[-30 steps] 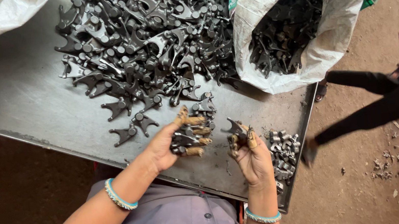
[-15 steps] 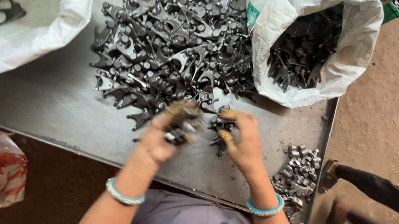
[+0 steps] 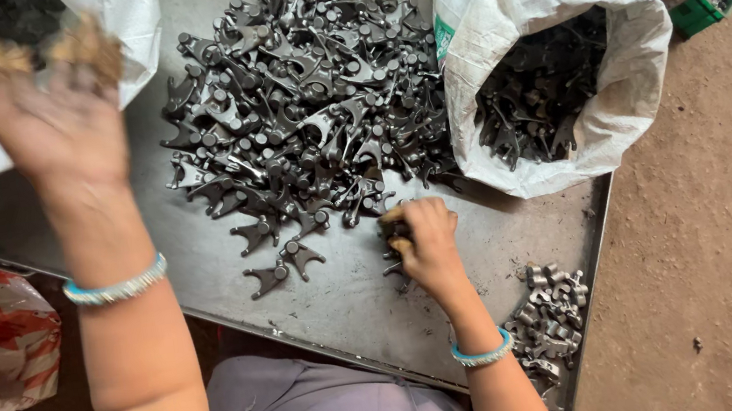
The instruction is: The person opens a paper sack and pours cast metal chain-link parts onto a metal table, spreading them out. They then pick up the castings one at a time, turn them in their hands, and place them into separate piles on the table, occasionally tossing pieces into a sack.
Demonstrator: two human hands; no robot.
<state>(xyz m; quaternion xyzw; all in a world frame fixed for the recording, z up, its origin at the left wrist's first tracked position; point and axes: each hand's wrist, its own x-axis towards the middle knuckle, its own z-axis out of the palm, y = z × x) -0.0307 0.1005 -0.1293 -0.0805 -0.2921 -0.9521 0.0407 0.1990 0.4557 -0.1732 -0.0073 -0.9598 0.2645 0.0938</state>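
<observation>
Sorting of dark forked metal parts at a steel worktop (image 3: pixel 30 231).

Left hand (image 3: pixel 53 115): raised off the worktop, blurred with motion, up by the mouth of a white sack (image 3: pixel 111 22) that lies just beyond its fingertips. The fingers look loosely spread. Cannot tell whether any part is in them; the blur hides the palm side.

Right hand (image 3: pixel 422 240): low on the worktop, fingers curled down over one or two forked parts (image 3: pixel 391 230) at the near edge of the big heap (image 3: pixel 306 110). The grip looks closed around them, though the parts are mostly hidden under the fingers.

Around the hands:
- Heap of forked parts lies just beyond the right hand, between the two hands.
- Two loose parts (image 3: pixel 284 263) lie apart from the heap, to the left of the right hand.
- Second white sack (image 3: pixel 555 67), open and holding more dark parts, stands beyond and to the right of the right hand.
- Small pile of lighter grey pieces (image 3: pixel 550 313) sits behind the right wrist, at the worktop's corner.

Step in hand, as judged: parts are being taken from the heap's edge, the left hand at the far sack while the right gathers a handful.

Next move would call for a firm grip on the irregular forks, which snag on one another, and a clean lift clear of the heap.
</observation>
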